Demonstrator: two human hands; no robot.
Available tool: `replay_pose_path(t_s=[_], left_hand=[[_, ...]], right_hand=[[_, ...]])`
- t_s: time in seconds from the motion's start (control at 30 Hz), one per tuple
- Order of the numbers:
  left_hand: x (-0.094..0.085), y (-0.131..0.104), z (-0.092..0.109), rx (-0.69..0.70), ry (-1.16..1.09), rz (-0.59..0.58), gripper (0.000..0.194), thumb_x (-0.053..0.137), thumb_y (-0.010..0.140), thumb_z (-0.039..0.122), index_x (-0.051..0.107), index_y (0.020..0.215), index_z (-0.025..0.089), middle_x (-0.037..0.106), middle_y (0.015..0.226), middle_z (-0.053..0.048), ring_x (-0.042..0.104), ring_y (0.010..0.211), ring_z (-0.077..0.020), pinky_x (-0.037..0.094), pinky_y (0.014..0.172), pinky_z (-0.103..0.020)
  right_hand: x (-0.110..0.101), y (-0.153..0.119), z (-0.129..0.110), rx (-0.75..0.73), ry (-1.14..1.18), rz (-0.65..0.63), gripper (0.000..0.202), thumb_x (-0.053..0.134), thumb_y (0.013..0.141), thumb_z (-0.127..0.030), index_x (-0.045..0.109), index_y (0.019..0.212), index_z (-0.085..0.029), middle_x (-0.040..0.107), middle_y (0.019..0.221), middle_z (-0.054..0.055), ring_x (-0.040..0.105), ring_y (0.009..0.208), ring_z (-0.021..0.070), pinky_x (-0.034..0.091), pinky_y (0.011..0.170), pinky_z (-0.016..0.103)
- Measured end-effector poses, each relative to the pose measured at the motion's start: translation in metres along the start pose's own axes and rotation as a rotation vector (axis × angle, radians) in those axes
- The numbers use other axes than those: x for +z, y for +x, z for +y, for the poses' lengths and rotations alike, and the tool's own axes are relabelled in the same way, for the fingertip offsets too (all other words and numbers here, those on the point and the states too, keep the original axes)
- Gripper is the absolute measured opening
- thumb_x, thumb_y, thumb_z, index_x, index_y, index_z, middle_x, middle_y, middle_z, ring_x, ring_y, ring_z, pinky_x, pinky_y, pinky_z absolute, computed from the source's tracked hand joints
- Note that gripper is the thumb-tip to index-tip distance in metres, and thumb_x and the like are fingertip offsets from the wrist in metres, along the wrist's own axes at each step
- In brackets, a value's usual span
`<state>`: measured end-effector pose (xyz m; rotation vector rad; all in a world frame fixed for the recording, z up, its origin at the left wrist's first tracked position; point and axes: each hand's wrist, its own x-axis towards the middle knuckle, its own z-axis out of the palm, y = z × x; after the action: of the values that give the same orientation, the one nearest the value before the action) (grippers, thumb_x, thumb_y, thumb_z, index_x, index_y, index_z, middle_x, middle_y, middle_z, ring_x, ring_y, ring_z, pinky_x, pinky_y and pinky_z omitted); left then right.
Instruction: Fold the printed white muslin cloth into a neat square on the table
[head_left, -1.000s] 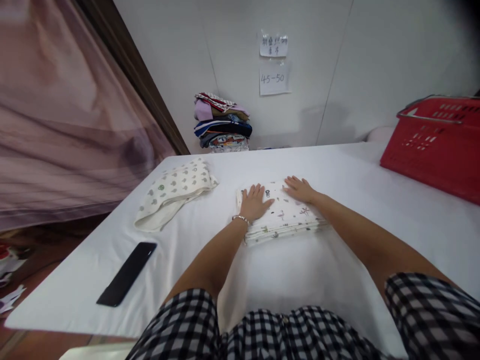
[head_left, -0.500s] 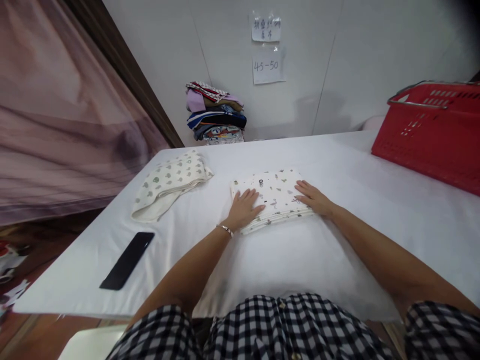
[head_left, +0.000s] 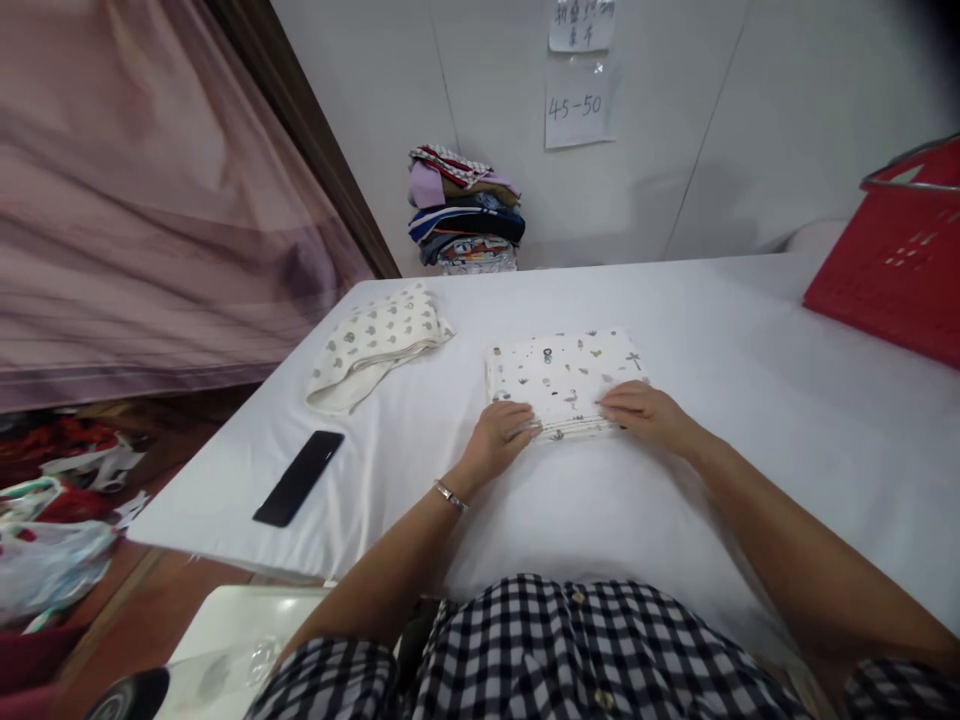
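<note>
A folded white cloth with small printed figures [head_left: 562, 370] lies on the white-covered table, its layered edge facing me. At its near left corner, my left hand [head_left: 499, 435] pinches the layers between thumb and fingers. My right hand [head_left: 646, 412] is closed on the near right corner, fingers together on top and thumb hidden. Off to the left lies a second cloth, loosely folded, with a grey-green leaf-like pattern [head_left: 379, 340]; neither hand touches it.
A black phone [head_left: 300, 478] lies on the table's left part. Folded clothes [head_left: 465, 215] are stacked beyond the far edge. At the right stands a red basket [head_left: 892, 260]. Paper signs [head_left: 580, 105] hang on the wall. A white stool [head_left: 247, 625] is below the near left edge.
Both hands have gone from lying flat on the cloth to gripping its near corners. The view has shifted, bringing more floor at the left into sight.
</note>
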<state>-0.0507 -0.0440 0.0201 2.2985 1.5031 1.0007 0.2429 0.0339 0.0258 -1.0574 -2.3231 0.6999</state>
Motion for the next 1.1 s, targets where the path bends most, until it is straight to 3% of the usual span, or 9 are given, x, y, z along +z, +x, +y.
replay_pose_path(t_s=[0.2, 0.43, 0.6, 0.77, 1.1], left_hand=[[0.009, 0.0, 0.001, 0.01, 0.037, 0.042, 0.025, 0.051, 0.092, 0.036, 0.072, 0.095, 0.024, 0.071, 0.106, -0.006, 0.062, 0.103, -0.0191, 0.044, 0.097, -0.041], [0.012, -0.002, 0.006, -0.043, 0.021, 0.057, 0.026, 0.046, 0.093, 0.031, 0.071, 0.09, 0.024, 0.071, 0.103, -0.005, 0.061, 0.102, -0.0183, 0.042, 0.099, -0.041], [0.009, -0.004, 0.005, 0.023, 0.042, 0.012, 0.027, 0.044, 0.094, 0.031, 0.071, 0.094, 0.024, 0.07, 0.104, -0.005, 0.061, 0.102, -0.0174, 0.04, 0.101, -0.04], [0.005, -0.006, 0.002, 0.091, 0.086, -0.042, 0.025, 0.053, 0.091, 0.04, 0.068, 0.102, 0.023, 0.069, 0.109, -0.007, 0.059, 0.105, -0.0195, 0.041, 0.099, -0.04], [-0.002, -0.008, 0.0, 0.217, 0.164, 0.057, 0.022, 0.058, 0.089, 0.033, 0.064, 0.105, 0.02, 0.068, 0.106, -0.008, 0.059, 0.1, -0.0206, 0.045, 0.092, -0.042]], right_hand=[[0.008, 0.003, 0.001, 0.015, -0.134, -0.082, 0.041, 0.04, 0.091, -0.053, 0.071, 0.109, -0.033, 0.066, 0.114, 0.003, 0.054, 0.114, 0.0268, 0.044, 0.098, 0.047], [0.007, 0.002, -0.001, 0.041, -0.097, -0.044, 0.041, 0.038, 0.092, -0.051, 0.074, 0.092, -0.029, 0.068, 0.104, 0.005, 0.057, 0.106, 0.0255, 0.047, 0.092, 0.043], [0.004, 0.0, -0.003, 0.025, -0.036, -0.058, 0.041, 0.04, 0.091, -0.052, 0.074, 0.091, -0.03, 0.067, 0.104, 0.006, 0.057, 0.105, 0.0262, 0.047, 0.092, 0.043], [0.003, -0.002, 0.003, 0.021, -0.025, -0.13, 0.039, 0.053, 0.084, -0.057, 0.072, 0.105, -0.03, 0.065, 0.111, 0.007, 0.056, 0.108, 0.0274, 0.051, 0.084, 0.041], [0.008, -0.004, 0.007, -0.048, -0.039, -0.044, 0.026, 0.054, 0.089, -0.044, 0.073, 0.101, -0.033, 0.066, 0.104, 0.005, 0.058, 0.103, 0.0257, 0.051, 0.087, 0.044]])
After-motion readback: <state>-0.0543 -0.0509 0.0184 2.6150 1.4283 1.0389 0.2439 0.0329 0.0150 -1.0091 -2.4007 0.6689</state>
